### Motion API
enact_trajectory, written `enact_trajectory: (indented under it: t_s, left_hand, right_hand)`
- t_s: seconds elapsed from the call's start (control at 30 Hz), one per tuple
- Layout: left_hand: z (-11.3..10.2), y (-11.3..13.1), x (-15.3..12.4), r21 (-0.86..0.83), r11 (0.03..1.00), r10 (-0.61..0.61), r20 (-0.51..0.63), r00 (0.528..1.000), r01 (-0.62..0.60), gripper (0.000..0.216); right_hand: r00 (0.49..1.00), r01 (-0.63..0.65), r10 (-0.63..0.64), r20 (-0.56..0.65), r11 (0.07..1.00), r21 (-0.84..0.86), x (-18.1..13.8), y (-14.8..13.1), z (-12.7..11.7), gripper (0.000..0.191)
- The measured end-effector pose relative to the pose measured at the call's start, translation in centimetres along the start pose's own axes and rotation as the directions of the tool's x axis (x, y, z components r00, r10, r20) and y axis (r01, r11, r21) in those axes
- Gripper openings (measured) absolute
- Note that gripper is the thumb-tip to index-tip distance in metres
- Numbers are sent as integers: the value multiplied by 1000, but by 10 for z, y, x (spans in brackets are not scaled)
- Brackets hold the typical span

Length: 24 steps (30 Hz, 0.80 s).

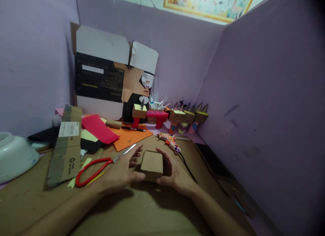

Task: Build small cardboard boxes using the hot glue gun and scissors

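A small brown cardboard box (151, 162) is between my two hands, its plain top face upward. My right hand (175, 170) curves around its right side, thumb on the front face and index finger at the far corner. On the other side, my left hand (124, 170) has its fingers apart, with the thumb at or very near the box's front left edge and a gap beside the other fingers. Red-handled scissors (93, 170) lie left of my left hand, blades partly behind it. Beyond my right hand rests a patterned glue gun (170, 141) with a black cord.
A cardboard strip (66, 146) and a white bowl (15, 158) are on the left. Red paper (99, 128), orange paper (130, 136) and a pen (133, 128) lie behind. Several eared cardboard figures (188, 117) stand near the wall. An unfolded carton (100, 77) leans at the back.
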<state>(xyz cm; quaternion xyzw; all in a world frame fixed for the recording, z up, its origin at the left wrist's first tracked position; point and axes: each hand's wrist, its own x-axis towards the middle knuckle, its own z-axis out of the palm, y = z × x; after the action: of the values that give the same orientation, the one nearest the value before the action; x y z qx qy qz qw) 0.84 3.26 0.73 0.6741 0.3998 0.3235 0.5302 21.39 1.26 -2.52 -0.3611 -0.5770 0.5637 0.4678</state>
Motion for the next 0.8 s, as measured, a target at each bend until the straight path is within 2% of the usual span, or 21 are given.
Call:
enact_trajectory:
  t_s: [0.07,0.27,0.43,0.57,0.73,0.8]
  left_hand:
    - [4,-1,0,-35,999,-10,75,997,12,90]
    - [10,-8,1,157,987,31,-4,1000,-30,79]
    - [11,-12,1,163,986,40,-14,999,-38,86]
    - [13,-10,2,199,979,47,-50,998,-36,75]
    - [9,-9,8,99,993,68,-10,998,-67,65]
    - [6,-10,11,-7,999,53,21,998,-52,63]
  right_hand:
    - [999,-9,9,34,1000,-6,-1,5,0,93]
    - [1000,-21,18,-19,990,-139,-1,0,0,92]
    - [1000,-15,16,3,990,-143,0,-7,-1,79]
    - [1000,-13,15,12,992,-128,2,-7,-3,74]
    - [1000,-20,19,-8,991,-130,5,-4,-6,78]
    - [1000,-19,16,-20,992,-125,5,-4,-9,79]
